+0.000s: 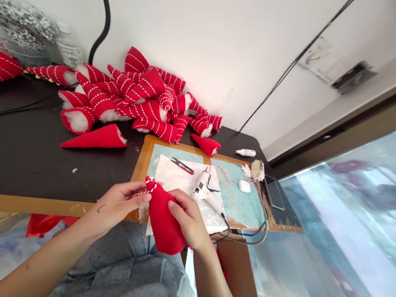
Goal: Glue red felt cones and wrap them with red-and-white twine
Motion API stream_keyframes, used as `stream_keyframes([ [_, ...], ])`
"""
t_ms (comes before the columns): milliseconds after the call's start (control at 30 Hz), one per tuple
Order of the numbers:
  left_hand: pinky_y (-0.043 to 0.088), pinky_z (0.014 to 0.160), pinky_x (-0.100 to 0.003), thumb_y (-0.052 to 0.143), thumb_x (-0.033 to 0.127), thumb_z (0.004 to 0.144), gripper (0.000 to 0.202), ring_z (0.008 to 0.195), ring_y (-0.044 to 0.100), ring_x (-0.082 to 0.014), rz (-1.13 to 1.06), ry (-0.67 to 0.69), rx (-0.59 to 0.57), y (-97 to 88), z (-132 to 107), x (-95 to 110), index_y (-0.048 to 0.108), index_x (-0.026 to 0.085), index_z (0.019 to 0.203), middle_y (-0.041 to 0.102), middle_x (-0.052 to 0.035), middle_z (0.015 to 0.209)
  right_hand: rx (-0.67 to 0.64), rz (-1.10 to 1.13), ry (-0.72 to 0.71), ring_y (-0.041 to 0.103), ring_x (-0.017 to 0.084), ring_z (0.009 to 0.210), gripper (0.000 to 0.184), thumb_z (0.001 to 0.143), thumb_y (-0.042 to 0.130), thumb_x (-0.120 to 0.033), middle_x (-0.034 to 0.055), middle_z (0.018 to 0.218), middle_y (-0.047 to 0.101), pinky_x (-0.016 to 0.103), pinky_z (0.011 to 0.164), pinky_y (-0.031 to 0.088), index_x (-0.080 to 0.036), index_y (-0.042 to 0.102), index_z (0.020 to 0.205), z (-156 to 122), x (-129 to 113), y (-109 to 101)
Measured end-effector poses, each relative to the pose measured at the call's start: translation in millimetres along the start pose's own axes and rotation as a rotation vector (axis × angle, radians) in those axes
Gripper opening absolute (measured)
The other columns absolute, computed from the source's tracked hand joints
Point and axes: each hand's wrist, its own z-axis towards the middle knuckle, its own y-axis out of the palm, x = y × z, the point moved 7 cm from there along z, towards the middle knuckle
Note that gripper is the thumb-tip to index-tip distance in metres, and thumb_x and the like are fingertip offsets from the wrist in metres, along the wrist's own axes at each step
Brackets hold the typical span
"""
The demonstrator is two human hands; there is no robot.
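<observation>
My right hand (188, 218) grips a plain red felt cone (163, 219) around its middle, tip pointing up toward the desk. My left hand (120, 202) pinches red-and-white twine (142, 192) at the cone's tip, where a few turns are wound. Both hands hover over my lap, at the near edge of a cutting mat (241, 200). A white glue gun (203, 191) lies on white paper just beyond my right hand.
A heap of twine-wrapped red cones (135, 101) lies on the black desk by the wall, with a bare red cone (95, 139) in front. Small snips (183, 165), a white tube (245, 152), loose twine (224, 171) and a phone (275, 194) rest nearby.
</observation>
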Motion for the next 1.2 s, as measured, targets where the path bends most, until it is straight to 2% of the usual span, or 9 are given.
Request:
stream_keyframes([
  [133, 0.067, 0.092, -0.043, 0.097, 0.070, 0.063, 0.053, 0.100, 0.082, -0.0345, -0.068, -0.014, 0.028, 2.8, -10, -2, 0.089, 0.027, 0.092, 0.087, -0.0084, 0.092, -0.033, 0.112, 0.018, 0.073, 0.024, 0.107, 0.034, 0.103, 0.055, -0.041, 0.0056, 0.116, 0.079, 0.039, 0.096, 0.057, -0.026, 0.069, 0.129, -10, 4, 12],
  [233, 0.068, 0.088, -0.042, 0.098, 0.069, 0.062, 0.055, 0.098, 0.082, -0.0346, -0.073, 0.009, 0.088, -0.6, -19, -3, 0.089, 0.026, 0.094, 0.087, -0.0088, 0.091, 0.040, 0.042, -0.027, 0.071, 0.027, 0.121, 0.063, 0.090, 0.077, -0.047, 0.0097, 0.131, 0.074, 0.045, 0.108, 0.056, -0.026, 0.053, 0.145, -21, 3, 19],
  [333, 0.068, 0.088, -0.041, 0.098, 0.069, 0.063, 0.056, 0.099, 0.082, -0.0345, -0.056, 0.035, 0.101, -1.8, -30, -6, 0.089, 0.025, 0.097, 0.087, -0.0091, 0.092, 0.137, -0.052, -0.023, 0.072, 0.028, 0.112, 0.062, 0.075, 0.089, -0.042, 0.0092, 0.121, 0.076, 0.044, 0.102, 0.058, -0.025, 0.059, 0.126, -32, 4, 25],
  [533, 0.066, 0.098, -0.040, 0.095, 0.066, 0.071, 0.048, 0.105, 0.081, -0.0330, -0.024, 0.067, -0.067, 6.7, -58, -23, 0.089, 0.028, 0.101, 0.087, -0.0093, 0.103, 0.026, 0.017, -0.064, 0.075, 0.023, 0.099, 0.021, 0.092, 0.069, -0.035, 0.0044, 0.107, 0.081, 0.038, 0.093, 0.058, -0.023, 0.070, 0.109, -62, 5, 40],
  [667, 0.066, 0.098, -0.046, 0.092, 0.067, 0.074, 0.044, 0.100, 0.082, -0.0348, 0.008, 0.086, -0.106, 13.5, -83, -35, 0.090, 0.028, 0.096, 0.087, -0.0100, 0.100, -0.022, 0.054, -0.057, 0.075, 0.024, 0.104, 0.025, 0.101, 0.058, -0.041, 0.0054, 0.116, 0.081, 0.037, 0.092, 0.060, -0.024, 0.071, 0.115, -88, 16, 50],
  [767, 0.067, 0.092, -0.045, 0.092, 0.068, 0.072, 0.047, 0.096, 0.082, -0.0354, 0.040, 0.091, -0.046, 12.7, -99, -44, 0.090, 0.028, 0.097, 0.087, -0.0096, 0.096, 0.073, -0.052, -0.089, 0.073, 0.028, 0.119, 0.053, 0.090, 0.077, -0.047, 0.0105, 0.135, 0.076, 0.044, 0.104, 0.058, -0.025, 0.062, 0.135, -107, 21, 56],
  [833, 0.068, 0.092, -0.045, 0.092, 0.067, 0.073, 0.049, 0.096, 0.081, -0.0352, 0.058, 0.082, -0.033, 11.1, -107, -51, 0.090, 0.027, 0.100, 0.087, -0.0098, 0.098, 0.111, -0.109, -0.090, 0.073, 0.029, 0.117, 0.069, 0.075, 0.091, -0.046, 0.0111, 0.132, 0.076, 0.045, 0.103, 0.059, -0.024, 0.061, 0.133, -117, 23, 61],
  [1000, 0.067, 0.095, -0.046, 0.094, 0.067, 0.071, 0.052, 0.101, 0.081, -0.0361, 0.076, 0.092, -0.084, 7.8, -123, -61, 0.090, 0.028, 0.105, 0.087, -0.0106, 0.107, 0.080, -0.061, -0.070, 0.073, 0.023, 0.092, 0.030, 0.083, 0.073, -0.034, 0.0039, 0.105, 0.080, 0.037, 0.086, 0.060, -0.024, 0.070, 0.111, -131, 23, 69],
  [1200, 0.066, 0.096, -0.044, 0.092, 0.068, 0.074, 0.050, 0.103, 0.082, -0.0344, 0.053, 0.103, -0.186, 17.8, -133, -56, 0.090, 0.029, 0.105, 0.088, -0.0108, 0.105, -0.088, 0.310, 0.068, 0.070, 0.021, 0.078, 0.028, 0.091, 0.057, -0.044, 0.0019, 0.089, 0.077, 0.034, 0.074, 0.057, -0.025, 0.074, 0.102, -137, 36, 74],
])
